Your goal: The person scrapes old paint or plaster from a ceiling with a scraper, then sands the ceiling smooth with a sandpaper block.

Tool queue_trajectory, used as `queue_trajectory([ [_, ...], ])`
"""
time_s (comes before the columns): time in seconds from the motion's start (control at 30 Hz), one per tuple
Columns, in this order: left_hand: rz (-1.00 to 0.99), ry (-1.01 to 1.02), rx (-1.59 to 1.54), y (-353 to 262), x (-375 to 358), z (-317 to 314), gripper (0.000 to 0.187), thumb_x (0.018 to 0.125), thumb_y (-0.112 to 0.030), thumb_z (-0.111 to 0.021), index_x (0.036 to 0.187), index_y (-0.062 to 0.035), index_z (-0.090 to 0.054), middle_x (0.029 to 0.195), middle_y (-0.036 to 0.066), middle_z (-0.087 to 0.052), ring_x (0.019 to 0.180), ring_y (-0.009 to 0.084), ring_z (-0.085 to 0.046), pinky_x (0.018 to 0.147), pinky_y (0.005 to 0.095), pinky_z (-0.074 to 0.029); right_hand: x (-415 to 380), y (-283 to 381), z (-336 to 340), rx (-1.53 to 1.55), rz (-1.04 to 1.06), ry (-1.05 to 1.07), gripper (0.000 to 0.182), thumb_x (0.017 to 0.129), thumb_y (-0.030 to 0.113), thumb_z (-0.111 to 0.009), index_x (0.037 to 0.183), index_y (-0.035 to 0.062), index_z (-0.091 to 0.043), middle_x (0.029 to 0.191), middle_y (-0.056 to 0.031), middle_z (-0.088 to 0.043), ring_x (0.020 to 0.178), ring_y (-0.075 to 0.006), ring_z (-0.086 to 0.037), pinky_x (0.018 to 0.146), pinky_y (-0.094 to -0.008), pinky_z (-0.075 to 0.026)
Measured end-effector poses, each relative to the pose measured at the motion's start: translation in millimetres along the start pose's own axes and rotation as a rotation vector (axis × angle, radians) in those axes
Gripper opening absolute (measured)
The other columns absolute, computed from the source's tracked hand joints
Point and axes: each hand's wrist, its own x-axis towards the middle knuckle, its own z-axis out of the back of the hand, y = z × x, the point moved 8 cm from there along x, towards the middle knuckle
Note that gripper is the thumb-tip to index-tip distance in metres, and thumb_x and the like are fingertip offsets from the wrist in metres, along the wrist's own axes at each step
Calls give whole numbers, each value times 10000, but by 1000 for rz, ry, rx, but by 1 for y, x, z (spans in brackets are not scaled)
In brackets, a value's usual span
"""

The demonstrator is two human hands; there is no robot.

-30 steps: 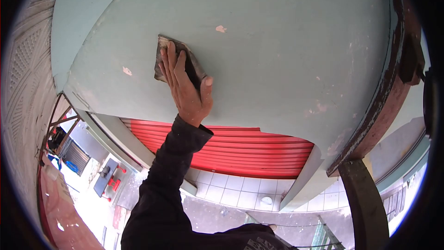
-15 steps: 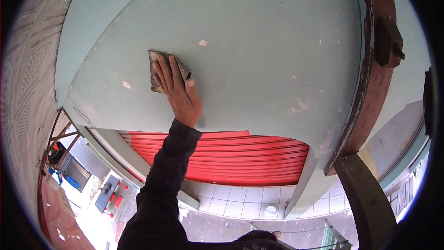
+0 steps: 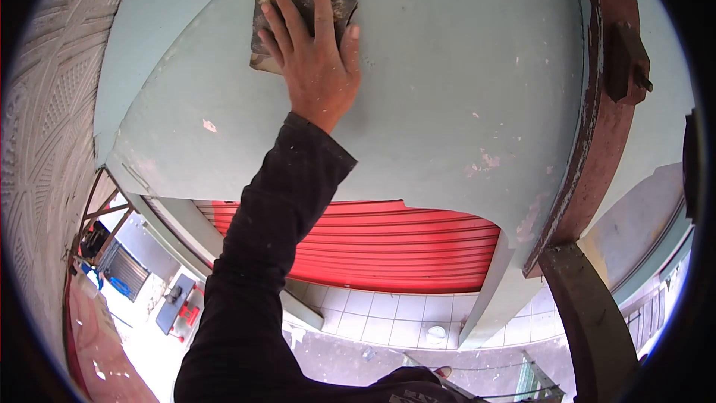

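My left hand is pressed against a pale green wall, fingers spread. Beneath its fingers lies a worn, brownish sheet of sandpaper, flat on the wall, with its edges showing around the fingers. The thumb rests near the sheet's right edge. A dark long sleeve covers the arm, which reaches up from below. Small pinkish chipped patches mark the wall. My right hand is not in view.
Below the wall is a red roller shutter above a tiled floor. A brown beam curves down the right side. Textured plaster stands at the left. Part of a ladder shows at lower right, far below.
My left hand and the sandpaper have moved up the wall and slightly right. The fingers are spread wider over the sheet.
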Motion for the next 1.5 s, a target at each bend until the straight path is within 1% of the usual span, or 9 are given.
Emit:
queue_trajectory([
  [0.17, 140, 50, 8, 50, -20, 18, 554, 1062, -476, -373, 1558, -229, -366, 1612, 319, -191, 1485, 563, -124, 1133, 724, -134, -3, 1, 8, -55, -6, -31, 342, 1049, 380, -371, 965, 82, -518, 900, -77, -522, 888, -252, -554, 899, -473, -443],
  [0.33, 264, -49, -124, 88, -22, 26, 829, 881, -521, -712, 1492, -86, -358, 1602, 304, -210, 1513, 512, -58, 1145, 717, -27, -5, 3, 11, -202, -1, -68, 304, 1038, 358, -396, 973, 92, -525, 916, -75, -522, 900, -256, -548, 910, -480, -440],
  [0.53, 452, -183, -347, 90, -9, 23, 662, 988, -267, -572, 1512, -6, -261, 1544, 241, -322, 1523, 439, -139, 1172, 676, -17, -7, 3, 12, -836, -29, -116, 258, 1024, 333, -425, 981, 103, -534, 934, -73, -524, 913, -261, -541, 922, -488, -436],
  [0.87, -508, 322, -185, -101, -17, -9, 742, 843, -32, -582, 1545, -26, -343, 1623, 214, -267, 1530, 435, -149, 1198, 640, -80, -28, -8, 14, -2476, 11, 433, 184, 1002, 290, -474, 995, 122, -549, 965, -70, -525, 935, -269, -529, 943, -502, -431],
  [0.93, -311, 148, -77, -54, 1, -9, 770, 848, -69, -593, 1563, -36, -309, 1649, 186, -232, 1541, 406, -132, 1202, 632, -84, -30, -9, 13, -2529, 42, 466, 170, 997, 281, -484, 998, 126, -552, 971, -69, -526, 940, -271, -527, 948, -505, -429],
  [1.13, -217, 78, -102, -62, 17, -12, 805, 855, -131, -620, 1581, -57, -280, 1664, 157, -212, 1545, 387, -128, 1209, 617, -101, -17, -8, -5, -2157, 31, 278, 157, 1004, 260, -482, 1015, 116, -544, 973, -70, -528, 951, -267, -530, 983, -503, -420],
  [1.3, -601, 305, -105, -88, 14, -9, 911, 772, -97, -669, 1598, -159, -289, 1665, 107, -238, 1533, 388, -179, 1217, 611, -109, -3, -1, -14, -441, -15, -86, 159, 1011, 252, -483, 1008, 102, -536, 952, -72, -535, 929, -257, -542, 956, -481, -430],
  [1.37, -387, 123, -22, -57, 44, 12, 635, 1007, -230, -493, 1566, -13, -282, 1638, 221, -246, 1511, 462, -184, 1225, 581, -100, -3, -3, -23, -259, -8, -65, 161, 1014, 249, -483, 1005, 96, -533, 944, -72, -538, 920, -253, -547, 945, -472, -434],
  [1.5, -462, 143, -139, -76, 23, -5, 943, 730, -91, -684, 1592, -166, -309, 1665, 81, -251, 1531, 371, -197, 1223, 597, -119, -2, -2, -29, -90, -12, -43, 165, 1019, 244, -485, 999, 85, -526, 928, -74, -544, 902, -246, -557, 924, -455, -443],
])
